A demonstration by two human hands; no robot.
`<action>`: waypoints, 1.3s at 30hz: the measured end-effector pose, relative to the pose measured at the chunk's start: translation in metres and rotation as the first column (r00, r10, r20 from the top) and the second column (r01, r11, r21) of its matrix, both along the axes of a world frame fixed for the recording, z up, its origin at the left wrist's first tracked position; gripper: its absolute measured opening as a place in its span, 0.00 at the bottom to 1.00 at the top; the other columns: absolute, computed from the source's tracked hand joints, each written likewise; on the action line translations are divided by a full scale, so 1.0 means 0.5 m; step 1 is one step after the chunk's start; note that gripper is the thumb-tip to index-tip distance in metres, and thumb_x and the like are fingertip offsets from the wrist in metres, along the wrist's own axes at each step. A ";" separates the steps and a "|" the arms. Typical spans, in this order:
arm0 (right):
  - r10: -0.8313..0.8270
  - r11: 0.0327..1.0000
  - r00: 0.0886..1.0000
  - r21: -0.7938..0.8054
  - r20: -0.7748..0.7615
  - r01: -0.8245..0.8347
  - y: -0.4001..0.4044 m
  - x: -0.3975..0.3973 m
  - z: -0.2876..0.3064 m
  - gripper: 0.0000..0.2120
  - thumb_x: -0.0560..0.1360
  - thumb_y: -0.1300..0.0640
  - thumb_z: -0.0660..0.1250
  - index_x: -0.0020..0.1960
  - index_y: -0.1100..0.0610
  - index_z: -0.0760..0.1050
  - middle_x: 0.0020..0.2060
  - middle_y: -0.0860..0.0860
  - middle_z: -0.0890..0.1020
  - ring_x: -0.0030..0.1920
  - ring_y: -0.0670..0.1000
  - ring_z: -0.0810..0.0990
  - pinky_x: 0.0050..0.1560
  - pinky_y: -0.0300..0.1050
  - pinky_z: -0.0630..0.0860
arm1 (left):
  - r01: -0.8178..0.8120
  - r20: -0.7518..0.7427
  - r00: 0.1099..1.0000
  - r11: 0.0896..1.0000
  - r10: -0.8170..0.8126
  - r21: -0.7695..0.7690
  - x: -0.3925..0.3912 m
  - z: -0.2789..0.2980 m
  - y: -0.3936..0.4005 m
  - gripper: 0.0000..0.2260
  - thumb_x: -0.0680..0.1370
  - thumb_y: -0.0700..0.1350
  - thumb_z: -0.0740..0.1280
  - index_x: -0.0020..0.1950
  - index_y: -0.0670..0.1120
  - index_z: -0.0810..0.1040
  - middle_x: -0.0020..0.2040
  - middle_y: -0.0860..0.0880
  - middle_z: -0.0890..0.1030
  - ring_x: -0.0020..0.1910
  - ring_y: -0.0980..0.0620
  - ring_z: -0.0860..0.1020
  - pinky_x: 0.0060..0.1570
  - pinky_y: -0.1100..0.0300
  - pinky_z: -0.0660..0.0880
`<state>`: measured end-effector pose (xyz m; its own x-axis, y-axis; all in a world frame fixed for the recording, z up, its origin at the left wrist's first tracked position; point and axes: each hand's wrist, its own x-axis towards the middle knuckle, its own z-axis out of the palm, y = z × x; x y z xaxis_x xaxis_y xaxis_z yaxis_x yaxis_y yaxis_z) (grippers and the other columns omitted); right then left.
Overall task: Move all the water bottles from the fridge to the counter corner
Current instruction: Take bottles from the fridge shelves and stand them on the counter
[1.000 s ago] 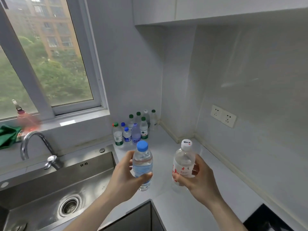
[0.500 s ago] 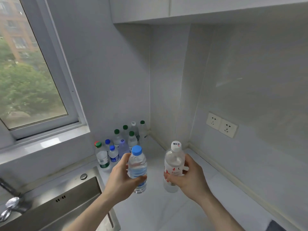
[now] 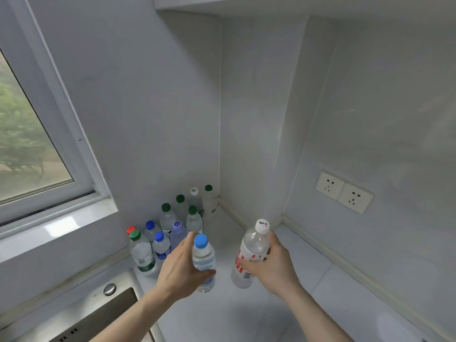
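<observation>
My left hand [image 3: 179, 270] grips a small clear bottle with a blue cap [image 3: 203, 257], held upright above the white counter [image 3: 222, 314]. My right hand [image 3: 274, 265] grips a taller clear bottle with a white cap and red label [image 3: 249, 253], also upright and a little to the right. Just beyond both hands, several water bottles [image 3: 167, 230] with green, blue, red and white caps stand grouped in the counter corner against the wall. The fridge is out of view.
A steel sink [image 3: 98, 319] with a round button lies at the lower left. The window and its sill [image 3: 56, 225] run along the left wall. Two wall sockets [image 3: 344, 192] sit on the right wall above bare counter.
The view has swung right and closer to the corner; the tap and most of the sink have left the frame. Both hands have carried their bottles forward toward the grouped bottles.
</observation>
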<state>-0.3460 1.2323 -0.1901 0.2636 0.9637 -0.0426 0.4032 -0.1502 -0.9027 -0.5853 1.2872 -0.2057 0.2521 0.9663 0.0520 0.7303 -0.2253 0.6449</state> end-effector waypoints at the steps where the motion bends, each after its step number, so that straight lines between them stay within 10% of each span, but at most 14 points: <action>1: -0.002 1.000 1.000 -0.017 0.015 0.002 0.011 -0.003 -0.009 0.31 0.63 0.51 0.84 0.59 0.36 0.72 0.50 0.40 0.85 0.51 0.42 0.84 0.50 0.43 0.83 | 0.015 -0.017 1.000 1.000 -0.015 -0.007 -0.002 -0.009 0.017 0.27 0.62 0.62 0.77 0.54 0.61 0.67 0.46 0.62 0.78 0.45 0.58 0.80 0.45 0.56 0.81; 10: -0.031 0.981 0.986 -0.183 0.164 0.062 0.076 -0.019 -0.100 0.28 0.59 0.52 0.80 0.56 0.42 0.74 0.51 0.43 0.81 0.51 0.47 0.82 0.52 0.48 0.81 | 0.064 -0.275 0.956 0.990 -0.097 -0.126 0.026 -0.091 0.105 0.35 0.69 0.59 0.78 0.71 0.51 0.69 0.63 0.52 0.80 0.59 0.47 0.79 0.55 0.53 0.77; 27: 0.001 0.939 0.971 -0.333 0.241 0.082 0.128 -0.029 -0.192 0.21 0.63 0.55 0.79 0.50 0.44 0.73 0.46 0.43 0.81 0.47 0.51 0.81 0.45 0.44 0.77 | 0.075 -0.297 0.946 0.977 -0.132 -0.198 0.047 -0.162 0.174 0.27 0.68 0.63 0.77 0.60 0.57 0.70 0.55 0.56 0.83 0.51 0.52 0.81 0.50 0.53 0.81; 39: -0.013 0.927 0.972 -0.362 0.234 0.100 0.197 -0.024 -0.201 0.22 0.64 0.57 0.78 0.56 0.47 0.78 0.52 0.44 0.82 0.52 0.50 0.82 0.48 0.40 0.77 | 0.025 -0.274 0.959 0.982 -0.077 -0.188 0.129 -0.149 0.301 0.20 0.68 0.47 0.78 0.56 0.52 0.75 0.55 0.50 0.82 0.49 0.47 0.78 0.49 0.54 0.77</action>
<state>-0.3578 1.3308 -0.2906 0.3614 0.8735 -0.3260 0.5681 -0.4836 -0.6659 -0.5208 1.4375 -0.2804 0.2808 0.9383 -0.2021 0.8772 -0.1655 0.4507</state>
